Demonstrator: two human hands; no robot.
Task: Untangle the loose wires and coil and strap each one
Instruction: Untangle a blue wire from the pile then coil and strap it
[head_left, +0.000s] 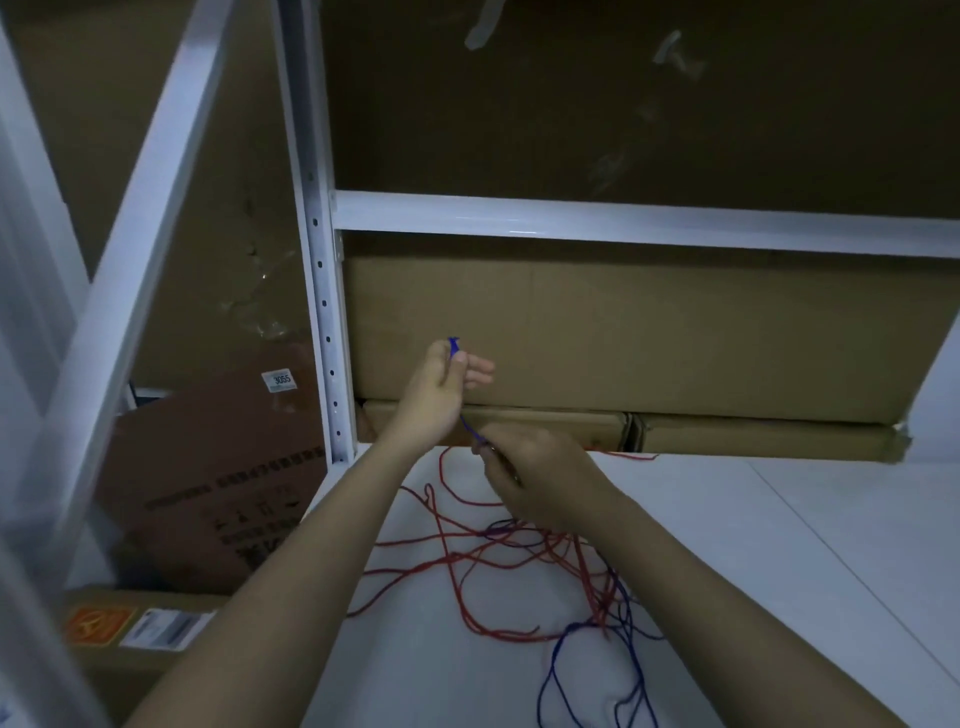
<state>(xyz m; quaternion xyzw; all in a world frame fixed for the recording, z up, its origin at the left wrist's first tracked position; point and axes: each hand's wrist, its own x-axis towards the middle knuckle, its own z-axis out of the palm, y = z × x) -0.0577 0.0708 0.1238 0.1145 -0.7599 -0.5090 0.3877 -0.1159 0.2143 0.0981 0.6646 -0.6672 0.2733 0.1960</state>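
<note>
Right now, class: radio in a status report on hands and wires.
Left hand pinches blue wire end. Right hand pinches it lower. Red wire tangled with it.

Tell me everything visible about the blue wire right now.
The blue wire is thin, flexible and cord-like. Its end sticks up from the left hand, which pinches it; a short taut stretch runs down to the right hand, which also pinches it. The rest lies in loose loops on the white surface, tangled with the red wire.
</note>
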